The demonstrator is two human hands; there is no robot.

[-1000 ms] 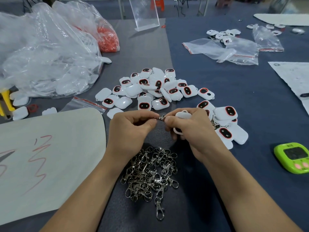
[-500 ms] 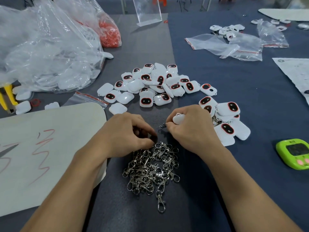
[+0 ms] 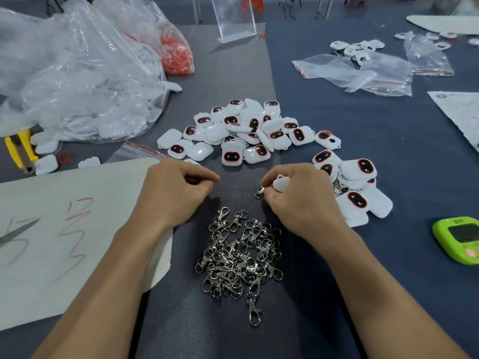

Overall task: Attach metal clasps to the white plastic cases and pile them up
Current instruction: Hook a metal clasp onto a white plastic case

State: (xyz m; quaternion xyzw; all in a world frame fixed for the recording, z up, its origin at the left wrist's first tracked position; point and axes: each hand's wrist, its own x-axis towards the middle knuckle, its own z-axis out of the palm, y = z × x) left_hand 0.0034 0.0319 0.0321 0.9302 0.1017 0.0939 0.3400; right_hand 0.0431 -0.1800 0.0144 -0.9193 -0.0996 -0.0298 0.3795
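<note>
My right hand point(image 3: 302, 203) grips a white plastic case point(image 3: 282, 183), and a metal clasp point(image 3: 259, 193) sticks out to the left below my thumb. My left hand point(image 3: 176, 194) hovers apart from it on the left, fingers curled and thumb against the fingertips; nothing shows between them. A heap of loose metal clasps point(image 3: 238, 255) lies on the mat between my wrists. Beyond my hands is a heap of white cases with red-rimmed dark windows point(image 3: 246, 130). A smaller pile of cases point(image 3: 360, 174) lies right beside my right hand.
A big clear bag of white cases point(image 3: 77, 81) and a bag of red rings point(image 3: 176, 55) sit at the left back. White paper point(image 3: 64, 229) lies front left, with yellow pliers point(image 3: 19, 149) behind it. A green timer point(image 3: 458, 239) is at the right, empty clear bags point(image 3: 363, 73) at the back right.
My hands have come apart. The left hand let go of the clasp, dipped to the clasp heap and moved off left; the right hand keeps the case with the clasp hanging from it.
</note>
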